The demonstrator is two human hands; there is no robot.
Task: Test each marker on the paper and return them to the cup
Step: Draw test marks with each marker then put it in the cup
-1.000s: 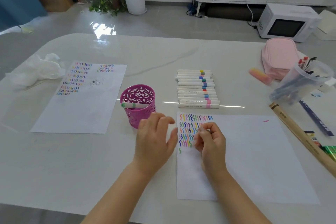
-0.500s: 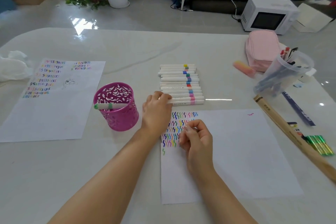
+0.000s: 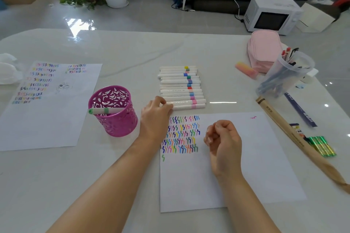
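A row of several white markers (image 3: 180,87) with coloured bands lies on the table beyond the paper (image 3: 246,157). The paper bears rows of coloured squiggles (image 3: 182,134) at its top left. My left hand (image 3: 154,117) pinches the left end of the nearest pink-banded marker (image 3: 187,107). My right hand (image 3: 222,142) hovers over the paper with its fingers curled and nothing in it. A purple cut-out cup (image 3: 113,109) stands left of my left hand, with a green-banded marker (image 3: 103,110) lying across its rim.
A second squiggle-covered sheet (image 3: 47,104) lies at the left. On the right sit a pink pouch (image 3: 264,49), a clear jug of pens (image 3: 286,73), a pink eraser (image 3: 246,70), a long brown paper sleeve (image 3: 295,138) and green pens (image 3: 322,145).
My left hand went from beside the cup to the nearest marker in the row and took hold of its end. My right hand lifted off the squiggles and shifted right.
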